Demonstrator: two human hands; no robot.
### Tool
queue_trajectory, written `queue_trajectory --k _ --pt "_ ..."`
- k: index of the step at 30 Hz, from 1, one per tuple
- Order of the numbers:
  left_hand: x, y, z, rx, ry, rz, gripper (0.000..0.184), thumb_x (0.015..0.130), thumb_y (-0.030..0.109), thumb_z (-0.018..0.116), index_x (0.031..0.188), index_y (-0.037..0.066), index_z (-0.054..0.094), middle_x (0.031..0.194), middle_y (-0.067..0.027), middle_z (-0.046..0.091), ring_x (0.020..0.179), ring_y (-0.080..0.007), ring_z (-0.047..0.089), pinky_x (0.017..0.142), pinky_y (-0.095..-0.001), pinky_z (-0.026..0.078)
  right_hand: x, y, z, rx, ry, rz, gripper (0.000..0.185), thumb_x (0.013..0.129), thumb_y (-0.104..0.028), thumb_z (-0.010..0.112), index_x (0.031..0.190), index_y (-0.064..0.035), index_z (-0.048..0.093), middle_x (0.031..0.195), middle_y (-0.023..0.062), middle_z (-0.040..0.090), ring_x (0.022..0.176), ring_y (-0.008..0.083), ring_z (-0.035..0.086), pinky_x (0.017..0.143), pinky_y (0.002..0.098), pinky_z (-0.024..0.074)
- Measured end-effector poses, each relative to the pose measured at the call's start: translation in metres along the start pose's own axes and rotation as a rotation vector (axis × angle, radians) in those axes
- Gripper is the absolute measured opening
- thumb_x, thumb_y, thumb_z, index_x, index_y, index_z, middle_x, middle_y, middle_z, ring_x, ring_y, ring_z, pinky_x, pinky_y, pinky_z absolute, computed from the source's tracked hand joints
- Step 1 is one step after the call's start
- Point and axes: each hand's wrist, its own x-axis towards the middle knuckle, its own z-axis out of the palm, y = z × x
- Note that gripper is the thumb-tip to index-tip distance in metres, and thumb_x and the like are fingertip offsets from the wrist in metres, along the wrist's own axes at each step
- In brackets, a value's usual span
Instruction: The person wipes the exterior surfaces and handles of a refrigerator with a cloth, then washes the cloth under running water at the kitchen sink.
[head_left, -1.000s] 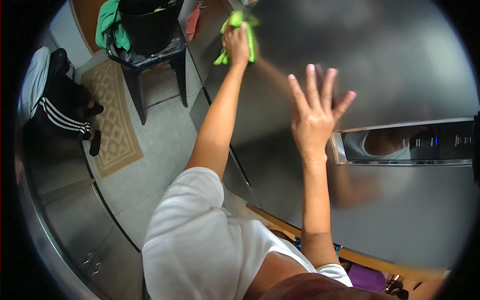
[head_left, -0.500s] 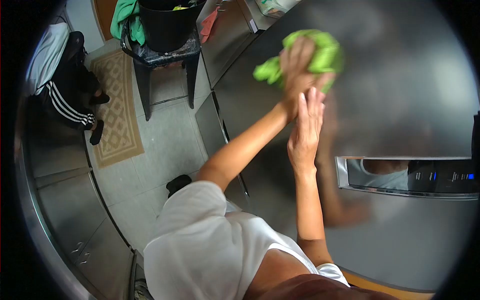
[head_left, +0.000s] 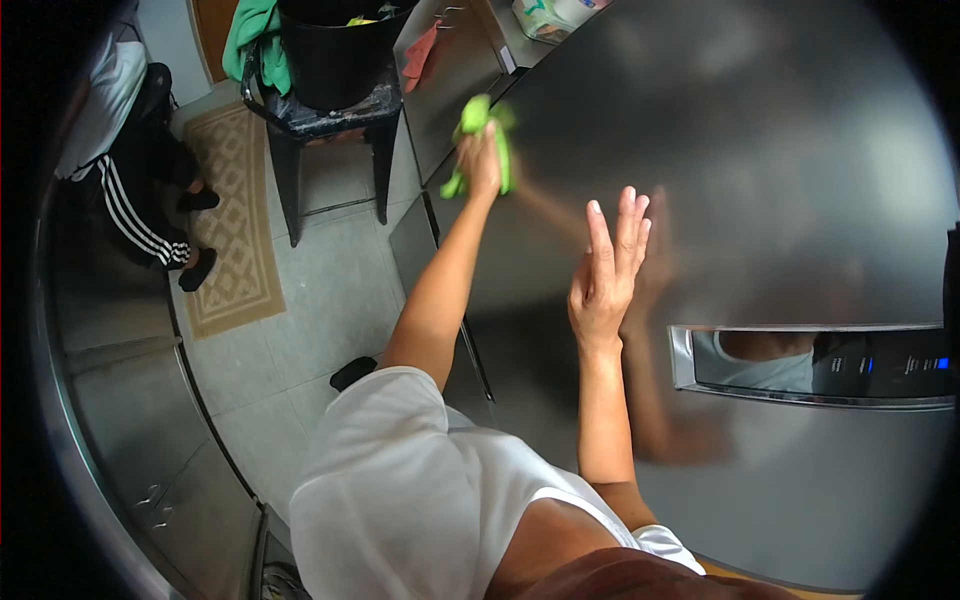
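Observation:
A bright green cloth [head_left: 478, 108], blurred by motion, is bunched in my left hand [head_left: 482, 160] at the left edge of the dark steel fridge door [head_left: 760, 190]. Fingers curl over the cloth, pressing it to the surface. Farther right, my right hand [head_left: 608, 275] lies with its palm toward the door and its fingers stretched apart, holding nothing. Its reflection shows in the shiny metal beside it. A control panel [head_left: 820, 362] with small blue lights is set in the door, below and to the right of my right hand.
A black bucket [head_left: 335, 65] stands on a dark chair [head_left: 345, 115], with a green towel [head_left: 250, 40] hanging there. A person in striped trousers [head_left: 135, 205] is at the left by a beige rug [head_left: 235, 230]. Steel cabinets [head_left: 130, 430] line the lower left.
My left hand has swept the green cloth leftward across the door to its edge, away from my right hand. My right hand stays nearly in place, its fingers now more spread.

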Motion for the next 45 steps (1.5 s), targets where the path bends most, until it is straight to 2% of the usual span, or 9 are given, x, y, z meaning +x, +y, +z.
queue_trajectory --k 5,10,12,17,22,28,32,40,45 --pt "-0.069 -0.09 -0.014 0.116 -0.023 -0.59 0.073 0.095 0.062 0.023 0.141 0.006 0.038 0.145 -0.0197 0.033 0.131 -0.0401 0.034 0.108 -0.0524 0.025 -0.001 -0.003 -0.011 0.191 0.057 0.022 0.056 0.08 0.017 0.042 0.13 -0.0035 0.054 0.145 0.0202 0.041 0.137 0.0357 0.035 0.112 0.0475 0.0258" --pt "-0.178 0.039 -0.027 0.501 -0.53 -0.186 0.054 0.095 0.04 0.048 0.13 -0.001 0.046 0.138 -0.0254 0.037 0.133 -0.0426 0.03 0.109 -0.0584 0.018 -0.045 -0.025 -0.042 0.303 0.064 0.152 0.055 0.08 0.018 0.04 0.13 0.0004 0.054 0.143 0.0217 0.042 0.134 0.0345 0.04 0.106 0.0401 0.0367" --pt "-0.265 0.12 -0.042 -0.073 -0.095 0.45 0.053 0.094 0.038 0.048 0.13 0.0 0.048 0.146 -0.0229 0.031 0.139 -0.0435 0.021 0.11 -0.0607 0.01 -0.062 -0.021 -0.053 0.308 0.057 0.135 0.054 0.08 0.018 0.04 0.129 0.0011 0.054 0.143 0.0233 0.041 0.135 0.0358 0.039 0.107 0.0411 0.0363" --pt "-0.343 0.065 -0.05 -0.051 -0.259 0.791 0.07 0.081 0.034 0.064 0.142 0.009 0.038 0.15 -0.0167 0.03 0.141 -0.0407 0.022 0.112 -0.0616 0.006 -0.206 -0.01 -0.103 0.379 0.136 0.345 0.049 0.084 0.014 0.043 0.131 0.0021 0.052 0.148 0.0222 0.033 0.137 0.033 0.034 0.105 0.0421 0.0417" --pt "-0.184 -0.018 0.0 0.134 -0.115 -0.113 0.063 0.098 0.053 0.031 0.132 0.001 0.045 0.138 -0.0216 0.039 0.132 -0.0388 0.031 0.104 -0.0637 0.024 -0.252 -0.022 -0.117 0.37 -0.054 0.422 0.056 0.08 0.016 0.052 0.132 -0.0052 0.054 0.151 0.0219 0.029 0.136 0.035 0.036 0.107 0.0389 0.0375" --pt "-0.353 0.041 -0.038 -0.02 -0.054 0.326 0.054 0.094 0.031 0.05 0.139 0.003 0.037 0.147 -0.0238 0.027 0.136 -0.0422 0.025 0.11 -0.0626 0.015 -0.311 -0.054 -0.145 0.347 -0.122 0.549 0.053 0.084 0.012 0.052 0.134 -0.0071 0.052 0.151 0.0174 0.031 0.137 0.0317 0.036 0.108 0.0387 0.0351" --pt "-0.544 0.042 -0.114 0.056 -0.646 0.46 0.066 0.079 0.029 0.066 0.134 0.001 0.043 0.154 -0.0247 0.011 0.143 -0.047 0.002 0.11 -0.0676 0.001 -0.313 -0.059 -0.155 0.352 0.003 0.616 0.044 0.091 0.0 0.051 0.135 -0.0026 0.05 0.145 0.017 0.041 0.135 0.0307 0.04 0.108 0.0394 0.0339" --pt "-0.306 -0.08 -0.061 0.179 -0.448 -0.255 0.078 0.095 0.058 0.031 0.148 0.003 0.019 0.152 -0.0216 0.02 0.141 -0.0398 0.019 0.112 -0.0606 0.009 -0.326 -0.124 -0.193 0.164 -0.064 0.61 0.045 0.09 0.0 0.053 0.134 -0.0047 0.052 0.147 0.0157 0.04 0.135 0.0303 0.039 0.109 0.0399 0.0323" --pt "-0.352 -0.037 -0.094 0.582 -0.444 -0.038 0.069 0.097 0.048 0.033 0.145 0.0 0.023 0.149 -0.0291 0.02 0.142 -0.0417 0.016 0.107 -0.0667 0.018 -0.308 -0.156 -0.188 0.145 -0.099 0.633 0.045 0.09 -0.002 0.054 0.134 -0.005 0.051 0.148 0.0151 0.039 0.136 0.0305 0.037 0.11 0.0406 0.0302"
